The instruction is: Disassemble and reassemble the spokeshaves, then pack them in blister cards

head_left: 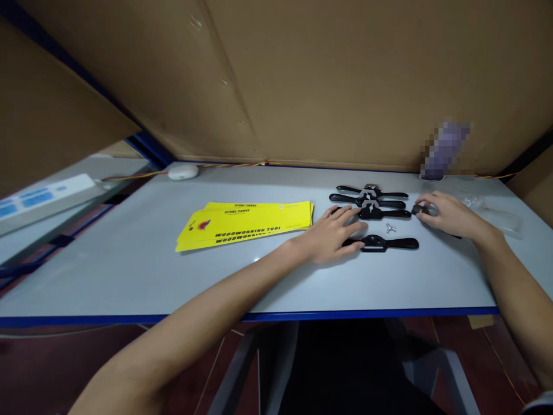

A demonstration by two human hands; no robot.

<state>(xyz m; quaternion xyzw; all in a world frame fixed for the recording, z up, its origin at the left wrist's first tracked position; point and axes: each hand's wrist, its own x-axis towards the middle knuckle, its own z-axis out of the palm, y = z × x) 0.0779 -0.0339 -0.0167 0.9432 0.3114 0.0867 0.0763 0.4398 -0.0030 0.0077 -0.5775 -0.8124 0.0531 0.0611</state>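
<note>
While the left hand (332,233) lies flat on a spokeshave (384,244), the right hand (447,214) seemingly pinches another's handle (418,210).

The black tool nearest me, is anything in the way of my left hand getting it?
Nothing visible is. The left hand already rests its fingertips on the left handle of the nearest black spokeshave; the small wing nut lies behind it.

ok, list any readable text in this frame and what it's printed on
"SPOKE SHAVE": top edge of the yellow cards, small but legible.
"WOODWORKING TOOL": black print along the front of the top yellow card; repeated on the card beneath, partly cut off.
Blue labels on the white power strip: too blurred to read.
Black spokeshaves: no readable markings.
</note>
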